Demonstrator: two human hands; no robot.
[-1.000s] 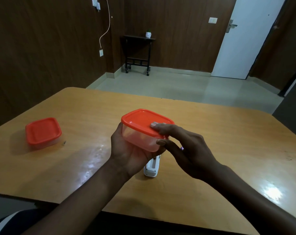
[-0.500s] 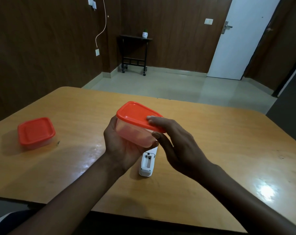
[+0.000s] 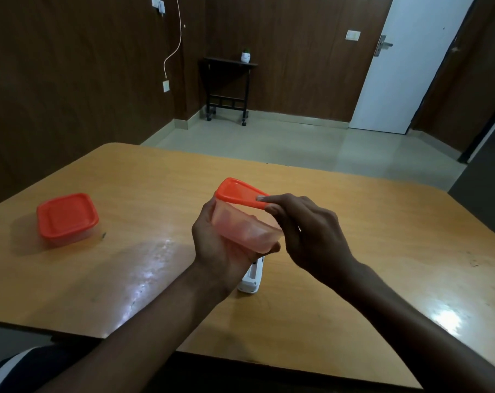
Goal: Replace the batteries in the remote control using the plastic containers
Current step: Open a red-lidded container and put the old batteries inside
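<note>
Fingertips of the right hand (image 3: 305, 234) pinch the near-right corner of the orange lid (image 3: 239, 193), which is lifted on that side and still seated along its far-left edge. Below it, the left hand (image 3: 220, 245) cups the clear plastic container (image 3: 244, 229) from underneath, its grip curled round the tub's wall and base, holding it above the bench (image 3: 382, 222).

Judging from this, the step in hand is opening the container, presumably to get at the batteries or to make room for the old ones. Next, the lid has to be peeled free along the seated edge while the left hand keeps the tub level, so nothing spills out.

Directly under the hands lies the white remote control (image 3: 252, 279), on the bench with what looks like its open battery bay facing up; only its near end shows, the rest being covered by the left hand and tub. A second container (image 3: 67, 218), lid shut, sits well apart at the bench's left.

Contents of the held tub are hard to make out through the tinted wall; no battery is plainly visible anywhere.
</note>
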